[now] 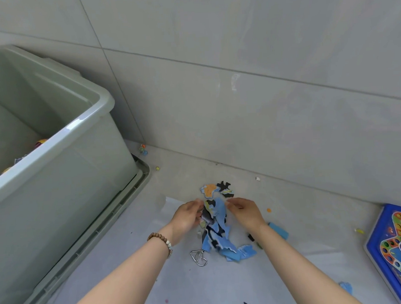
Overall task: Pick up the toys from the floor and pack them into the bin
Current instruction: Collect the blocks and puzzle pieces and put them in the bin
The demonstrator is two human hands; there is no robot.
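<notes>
Both hands close on a clump of blue, black and orange jigsaw puzzle pieces (pixel 215 222) on the pale floor: left hand (pixel 186 215) pinching its left side, right hand (pixel 244 212) its right. Loose matching pieces (pixel 216 189) lie just beyond. Far left stands the pale green plastic bin (pixel 56 144); a bent-wire metal puzzle (pixel 199 257) lies nearer.

Floor (pixel 289 205): puzzle pieces (pixel 219 231), metal rings (pixel 199 257), board (pixel 399 246).
</notes>
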